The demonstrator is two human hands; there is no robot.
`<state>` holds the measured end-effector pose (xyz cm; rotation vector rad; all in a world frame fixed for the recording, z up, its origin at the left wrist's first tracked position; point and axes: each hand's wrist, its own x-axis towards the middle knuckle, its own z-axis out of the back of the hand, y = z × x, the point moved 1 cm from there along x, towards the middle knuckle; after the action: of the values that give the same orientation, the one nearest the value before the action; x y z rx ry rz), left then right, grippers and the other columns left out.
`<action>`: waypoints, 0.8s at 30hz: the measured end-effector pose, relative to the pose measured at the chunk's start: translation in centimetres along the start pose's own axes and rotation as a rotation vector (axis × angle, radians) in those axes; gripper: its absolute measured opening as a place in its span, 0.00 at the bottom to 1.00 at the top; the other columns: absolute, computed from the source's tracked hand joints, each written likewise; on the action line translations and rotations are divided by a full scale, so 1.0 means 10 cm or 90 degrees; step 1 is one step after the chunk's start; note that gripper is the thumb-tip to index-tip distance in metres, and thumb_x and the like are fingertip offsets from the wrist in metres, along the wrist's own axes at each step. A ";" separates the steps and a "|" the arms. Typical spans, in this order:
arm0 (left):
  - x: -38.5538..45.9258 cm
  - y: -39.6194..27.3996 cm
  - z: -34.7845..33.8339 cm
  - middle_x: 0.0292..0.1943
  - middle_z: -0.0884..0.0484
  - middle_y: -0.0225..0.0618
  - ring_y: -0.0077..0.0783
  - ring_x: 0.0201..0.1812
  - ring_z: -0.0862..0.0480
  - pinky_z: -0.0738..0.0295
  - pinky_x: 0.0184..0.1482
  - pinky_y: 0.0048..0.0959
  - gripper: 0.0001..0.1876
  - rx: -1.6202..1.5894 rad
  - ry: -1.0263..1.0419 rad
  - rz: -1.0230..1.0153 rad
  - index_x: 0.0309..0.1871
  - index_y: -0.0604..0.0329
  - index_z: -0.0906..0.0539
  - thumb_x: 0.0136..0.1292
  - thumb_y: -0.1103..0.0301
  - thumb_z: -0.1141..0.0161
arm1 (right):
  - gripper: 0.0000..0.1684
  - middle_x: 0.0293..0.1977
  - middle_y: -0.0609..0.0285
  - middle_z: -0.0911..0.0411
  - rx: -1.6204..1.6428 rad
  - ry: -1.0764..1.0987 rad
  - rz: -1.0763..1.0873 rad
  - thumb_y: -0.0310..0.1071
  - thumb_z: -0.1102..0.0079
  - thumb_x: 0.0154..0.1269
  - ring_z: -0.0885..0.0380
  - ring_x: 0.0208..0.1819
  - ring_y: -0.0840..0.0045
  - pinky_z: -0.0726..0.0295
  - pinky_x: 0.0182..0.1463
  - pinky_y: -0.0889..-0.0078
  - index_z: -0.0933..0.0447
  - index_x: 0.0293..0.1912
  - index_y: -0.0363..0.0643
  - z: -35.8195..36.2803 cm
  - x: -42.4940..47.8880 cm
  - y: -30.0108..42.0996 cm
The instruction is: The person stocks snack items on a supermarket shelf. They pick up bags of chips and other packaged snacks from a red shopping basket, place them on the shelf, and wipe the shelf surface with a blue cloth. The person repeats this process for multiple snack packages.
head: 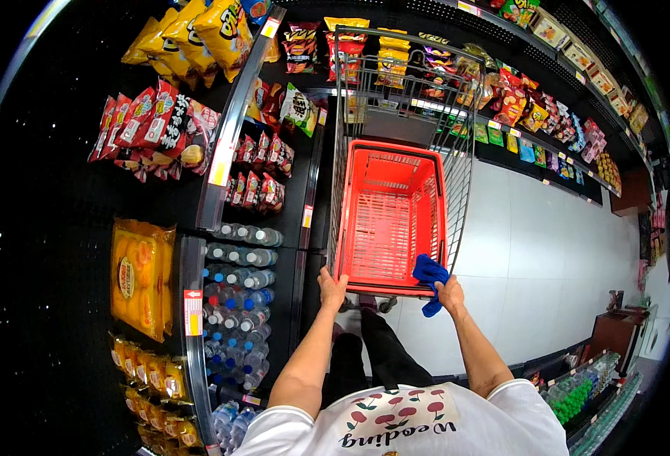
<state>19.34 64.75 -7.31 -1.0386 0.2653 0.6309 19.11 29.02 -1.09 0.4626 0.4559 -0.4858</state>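
A red plastic shopping basket (pixel 383 239) sits in the near end of a wire shopping cart (pixel 463 188) before me. My left hand (pixel 333 288) grips the near left corner, where the basket rim and the cart's edge meet; which of the two it holds is hard to tell. At the near right corner, my right hand (pixel 450 293) is closed with a blue cloth (pixel 430 276) in it, part of which hangs over the basket rim and part below the hand. Slatted walls and floor show inside the basket, with nothing lying in it.
Close on the left, shelves hold bagged snacks (pixel 158 122), packaged bread (pixel 141 276) and plastic water bottles (pixel 244 302). More snack bags (pixel 395 60) line the shelves ahead and at the right. Pale floor tiles (pixel 534 256) extend to the right, towards a shelf of green bottles (pixel 577 393).
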 end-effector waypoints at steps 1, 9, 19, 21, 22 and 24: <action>0.00 0.01 0.00 0.64 0.29 0.61 0.62 0.65 0.26 0.28 0.67 0.50 0.38 -0.005 0.007 -0.003 0.73 0.62 0.36 0.63 0.58 0.32 | 0.30 0.45 0.32 0.15 0.003 0.001 0.008 0.47 0.35 0.70 0.15 0.50 0.40 0.18 0.54 0.45 0.28 0.55 0.28 0.00 0.00 -0.01; 0.00 0.13 0.00 0.66 0.30 0.62 0.62 0.66 0.27 0.30 0.70 0.48 0.39 -0.012 0.023 -0.017 0.74 0.63 0.36 0.62 0.58 0.32 | 0.30 0.48 0.31 0.16 0.013 -0.002 -0.008 0.45 0.34 0.69 0.16 0.52 0.40 0.19 0.56 0.46 0.27 0.54 0.27 0.01 -0.07 0.04; 0.00 0.12 0.04 0.65 0.29 0.61 0.61 0.67 0.27 0.31 0.70 0.48 0.38 -0.015 0.022 -0.030 0.72 0.64 0.35 0.63 0.58 0.33 | 0.29 0.47 0.31 0.17 -0.004 -0.011 0.001 0.45 0.35 0.71 0.16 0.51 0.39 0.18 0.55 0.44 0.29 0.56 0.29 -0.05 -0.07 0.00; 0.05 0.15 0.05 0.65 0.28 0.60 0.59 0.66 0.26 0.31 0.70 0.47 0.36 -0.055 0.028 -0.008 0.72 0.64 0.34 0.63 0.61 0.33 | 0.31 0.48 0.33 0.17 -0.008 -0.005 -0.004 0.46 0.34 0.70 0.17 0.52 0.41 0.18 0.56 0.45 0.29 0.57 0.29 -0.06 -0.07 -0.01; 0.04 0.15 0.06 0.65 0.28 0.60 0.59 0.66 0.26 0.31 0.70 0.47 0.36 -0.037 0.024 -0.012 0.72 0.64 0.33 0.63 0.61 0.33 | 0.32 0.50 0.34 0.17 -0.008 0.007 -0.014 0.47 0.33 0.70 0.17 0.53 0.43 0.18 0.57 0.45 0.29 0.58 0.29 -0.07 -0.07 0.01; 0.10 0.34 0.04 0.65 0.26 0.60 0.58 0.67 0.27 0.32 0.71 0.48 0.35 -0.075 0.017 -0.021 0.71 0.65 0.32 0.63 0.62 0.34 | 0.32 0.50 0.37 0.17 -0.006 0.022 -0.015 0.47 0.33 0.70 0.17 0.54 0.44 0.18 0.58 0.46 0.29 0.58 0.30 -0.04 -0.12 0.08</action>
<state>18.09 66.66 -10.04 -1.1636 0.2361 0.6084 18.45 30.27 -0.48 0.4574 0.4967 -0.4988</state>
